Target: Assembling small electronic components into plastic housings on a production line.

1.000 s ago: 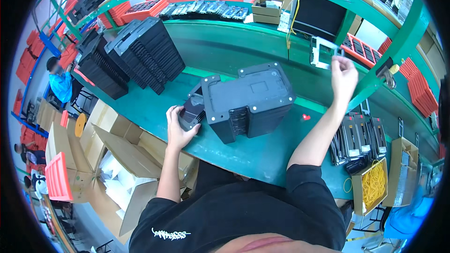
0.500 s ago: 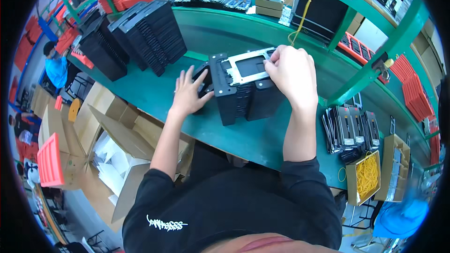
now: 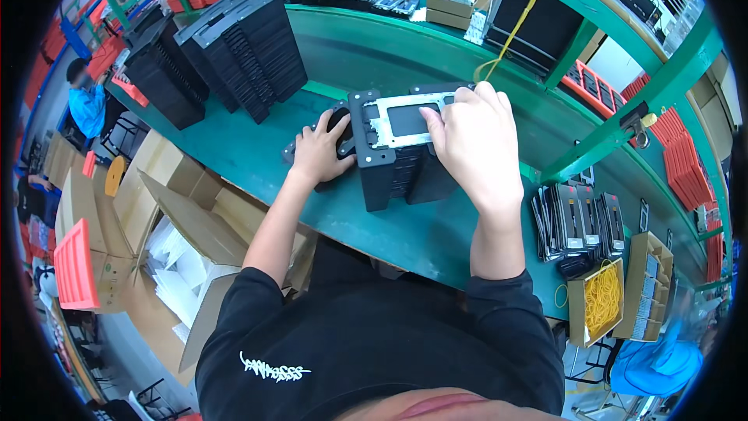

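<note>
A stack of black plastic trays (image 3: 378, 183) stands on the green bench in front of me. On its top lies a silvery metal frame (image 3: 379, 121) with a rectangular opening. My right hand (image 3: 479, 140) is closed on the frame's right end, thumb near the opening and fingers curled over the far side. Just left of the stack, my left hand (image 3: 318, 154) curves over a black plastic part (image 3: 340, 126), its thumb and fingertips against it. Most of that part is hidden under the hand.
Taller black tray stacks (image 3: 253, 54) stand at the back left. An open carton (image 3: 195, 218) with white sheets is below the bench's left edge. To the right are dark flat pieces (image 3: 575, 214), a box of yellow rubber bands (image 3: 602, 296) and a green post (image 3: 623, 129). Co-workers sit farther off.
My left hand's fingers have drawn in from a spread pose onto the black part. My right hand has shifted slightly down and left, and the metal frame has moved slightly left on the stack.
</note>
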